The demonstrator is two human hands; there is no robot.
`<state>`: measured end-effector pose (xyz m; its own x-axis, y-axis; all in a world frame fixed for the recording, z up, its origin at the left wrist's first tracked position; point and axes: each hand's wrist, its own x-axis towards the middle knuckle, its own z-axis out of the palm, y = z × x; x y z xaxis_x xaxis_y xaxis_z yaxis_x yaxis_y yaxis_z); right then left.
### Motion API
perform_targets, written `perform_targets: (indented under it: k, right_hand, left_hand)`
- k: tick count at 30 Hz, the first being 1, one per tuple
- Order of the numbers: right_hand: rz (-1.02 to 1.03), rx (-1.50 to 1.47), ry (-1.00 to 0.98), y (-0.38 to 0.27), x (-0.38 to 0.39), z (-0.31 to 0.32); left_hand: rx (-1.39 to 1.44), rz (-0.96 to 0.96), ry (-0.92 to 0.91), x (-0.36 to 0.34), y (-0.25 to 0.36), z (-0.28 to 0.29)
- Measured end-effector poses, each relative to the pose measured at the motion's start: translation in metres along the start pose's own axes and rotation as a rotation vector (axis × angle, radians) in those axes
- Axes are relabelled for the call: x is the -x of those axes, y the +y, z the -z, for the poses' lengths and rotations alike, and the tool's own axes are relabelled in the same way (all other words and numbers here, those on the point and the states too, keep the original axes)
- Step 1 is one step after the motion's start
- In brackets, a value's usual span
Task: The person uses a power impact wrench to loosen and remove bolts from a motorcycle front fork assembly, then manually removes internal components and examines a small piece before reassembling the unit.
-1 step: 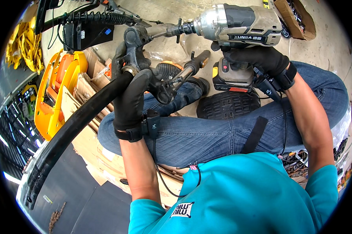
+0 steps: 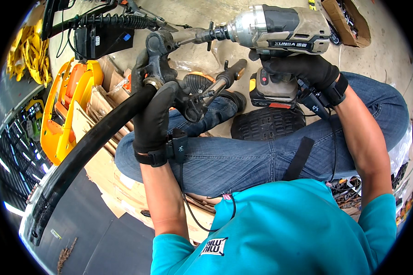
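My left hand, in a black glove, is wrapped round a long black metal tube just below its forked clamp head. The tube slants down to the lower left. From the right, my gloved right hand grips a beige-and-black cordless impact wrench by its handle, the battery below. Its fingers are partly hidden, so the trigger press cannot be seen. The wrench's thin bit reaches the upper arm of the clamp head. A metal rod with an orange end lies at the lower arm.
Orange-yellow plastic frames stand on the left by flattened cardboard. A black box and a coil-covered arm lie at the far left. At the far right is an open carton. A ribbed black pedal-like plate lies by my legs.
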<state>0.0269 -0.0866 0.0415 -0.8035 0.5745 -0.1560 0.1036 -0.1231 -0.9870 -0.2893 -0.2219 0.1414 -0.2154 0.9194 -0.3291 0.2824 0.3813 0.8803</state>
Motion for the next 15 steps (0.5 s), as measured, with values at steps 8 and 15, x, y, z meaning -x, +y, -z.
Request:
perform_targets:
  k: [8,15]
  right_hand:
    - [-0.093,-0.154,0.071,-0.012,0.000,-0.003]
    - [-0.273,-0.364,0.056,-0.015,-0.003,-0.004]
  left_hand:
    - [0.058,0.094,0.047,-0.002,0.003,-0.002]
    - [0.089,0.056,0.042,-0.004,0.002,-0.002]
